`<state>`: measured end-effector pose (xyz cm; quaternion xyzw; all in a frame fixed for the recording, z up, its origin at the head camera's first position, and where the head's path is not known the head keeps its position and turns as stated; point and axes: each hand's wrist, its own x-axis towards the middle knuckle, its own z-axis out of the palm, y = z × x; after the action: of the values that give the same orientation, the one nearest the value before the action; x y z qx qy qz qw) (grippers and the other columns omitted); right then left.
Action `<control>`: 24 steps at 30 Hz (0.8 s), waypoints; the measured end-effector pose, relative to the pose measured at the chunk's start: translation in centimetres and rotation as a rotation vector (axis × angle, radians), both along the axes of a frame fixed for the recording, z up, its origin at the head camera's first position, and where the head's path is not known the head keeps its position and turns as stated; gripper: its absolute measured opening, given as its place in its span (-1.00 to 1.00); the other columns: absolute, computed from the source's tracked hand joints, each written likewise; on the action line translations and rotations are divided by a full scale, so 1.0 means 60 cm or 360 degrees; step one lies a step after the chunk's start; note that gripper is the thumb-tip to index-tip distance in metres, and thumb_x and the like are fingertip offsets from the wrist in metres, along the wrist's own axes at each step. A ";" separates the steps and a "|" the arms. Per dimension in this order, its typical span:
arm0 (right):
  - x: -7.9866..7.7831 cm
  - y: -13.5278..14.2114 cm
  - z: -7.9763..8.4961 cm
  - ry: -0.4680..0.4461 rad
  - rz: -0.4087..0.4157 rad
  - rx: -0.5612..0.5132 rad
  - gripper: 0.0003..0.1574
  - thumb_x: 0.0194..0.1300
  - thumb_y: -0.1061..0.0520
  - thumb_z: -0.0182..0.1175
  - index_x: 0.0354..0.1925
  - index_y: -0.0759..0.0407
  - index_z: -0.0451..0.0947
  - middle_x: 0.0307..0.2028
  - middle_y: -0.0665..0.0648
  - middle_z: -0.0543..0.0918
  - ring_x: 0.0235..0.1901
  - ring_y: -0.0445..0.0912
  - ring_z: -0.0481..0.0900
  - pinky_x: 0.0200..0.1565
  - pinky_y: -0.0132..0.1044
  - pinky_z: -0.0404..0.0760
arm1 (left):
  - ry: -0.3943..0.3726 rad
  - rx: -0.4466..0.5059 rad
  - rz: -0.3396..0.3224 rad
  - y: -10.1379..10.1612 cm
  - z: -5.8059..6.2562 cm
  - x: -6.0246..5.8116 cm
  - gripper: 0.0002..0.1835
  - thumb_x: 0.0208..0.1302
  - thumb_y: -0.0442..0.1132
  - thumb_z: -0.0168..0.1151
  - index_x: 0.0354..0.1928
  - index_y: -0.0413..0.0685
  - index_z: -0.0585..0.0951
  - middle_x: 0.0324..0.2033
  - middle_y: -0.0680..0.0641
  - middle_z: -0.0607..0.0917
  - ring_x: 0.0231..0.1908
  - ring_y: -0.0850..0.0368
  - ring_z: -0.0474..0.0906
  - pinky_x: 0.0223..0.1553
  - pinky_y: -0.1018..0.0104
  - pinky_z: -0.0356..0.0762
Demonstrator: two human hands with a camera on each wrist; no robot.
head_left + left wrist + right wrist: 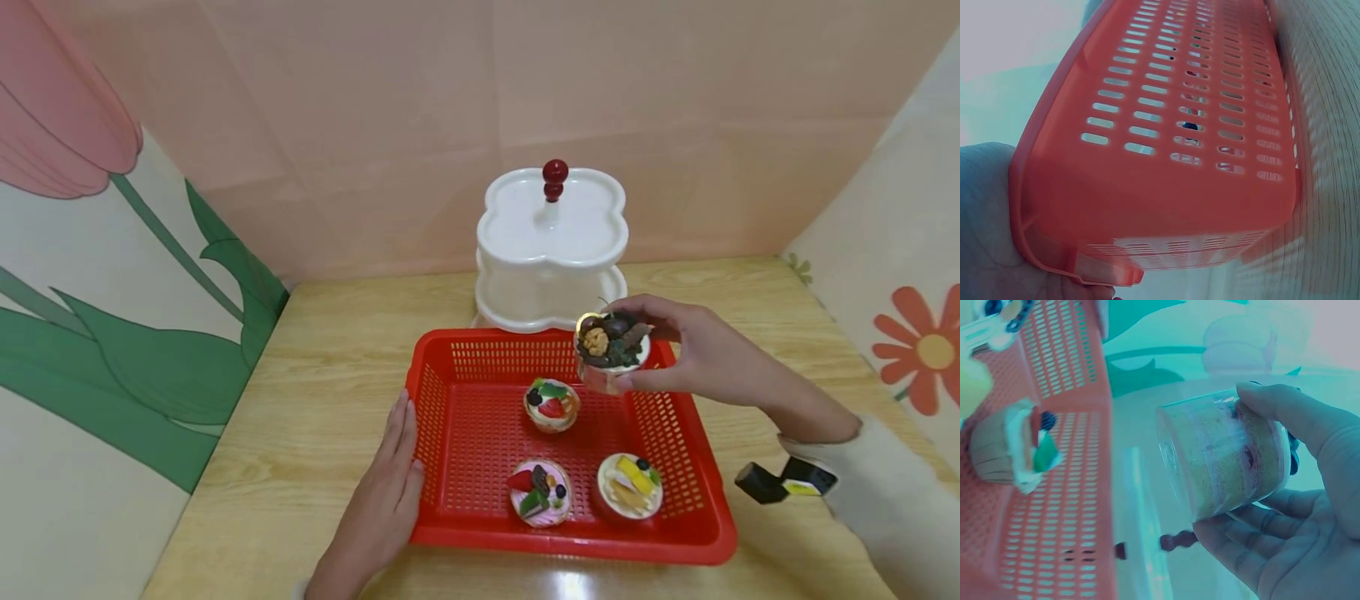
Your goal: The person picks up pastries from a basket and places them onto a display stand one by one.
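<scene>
My right hand (693,350) holds a clear cup of layered cake (1225,453) above the back right of a red plastic basket (480,546). On the cake's top are a walnut (596,342) and dark toppings. With its fingers straight, my left hand (382,500) rests against the basket's left rim. Inside the basket are a small fruit-topped cupcake (551,408), a pink-cream cake (542,493) with strawberry, and a cream cake (630,486) with yellow pieces. In the right wrist view, thumb and fingers grip opposite sides of the cup.
Behind the basket stands a white two-tier cake stand (552,225) with a red knob (555,175) on top. All of it is on a light wooden table (322,358). A flower-patterned backdrop (900,275) rises at the sides, and a pink one (375,125) at the back.
</scene>
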<state>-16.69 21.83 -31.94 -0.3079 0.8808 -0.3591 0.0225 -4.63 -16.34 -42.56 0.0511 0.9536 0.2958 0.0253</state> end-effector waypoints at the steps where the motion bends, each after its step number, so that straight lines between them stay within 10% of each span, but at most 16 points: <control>1: 0.001 -0.002 0.008 0.0003 -0.0011 -0.0006 -0.11 0.06 0.03 0.59 0.32 0.01 0.46 0.06 -0.04 0.65 0.05 -0.09 0.55 0.16 -0.09 0.60 | -0.0006 0.0013 0.0003 0.000 0.000 -0.001 -0.29 0.59 -0.16 -0.14 0.63 0.16 -0.18 0.60 0.29 -0.31 0.54 0.40 -0.36 0.47 0.08 0.04; 7: 0.000 -0.022 0.046 0.0047 -0.0085 -0.0078 -0.09 -0.01 0.10 0.63 0.30 0.03 0.50 0.03 -0.04 0.66 -0.05 -0.15 0.56 0.04 -0.60 0.47 | -0.0048 0.0052 0.0029 -0.002 0.001 -0.001 -0.28 0.58 -0.17 -0.13 0.63 0.19 -0.18 0.59 0.31 -0.32 0.54 0.39 -0.36 0.47 0.06 0.04; 24: -0.056 -0.078 0.125 0.0117 -0.0149 -0.0276 -0.22 0.02 0.21 0.59 0.22 0.17 0.56 -0.07 0.10 0.65 -0.11 -0.13 0.57 -0.04 -0.58 0.55 | -0.0006 0.0155 0.0023 -0.001 -0.004 0.001 -0.27 0.56 -0.25 -0.15 0.63 0.21 -0.17 0.59 0.35 -0.32 0.54 0.41 -0.32 0.48 0.11 0.01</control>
<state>-20.03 17.16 -24.44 -0.2800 0.8601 -0.4232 -0.0533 -4.59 -16.43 -42.79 0.0447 0.9384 0.3420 0.0225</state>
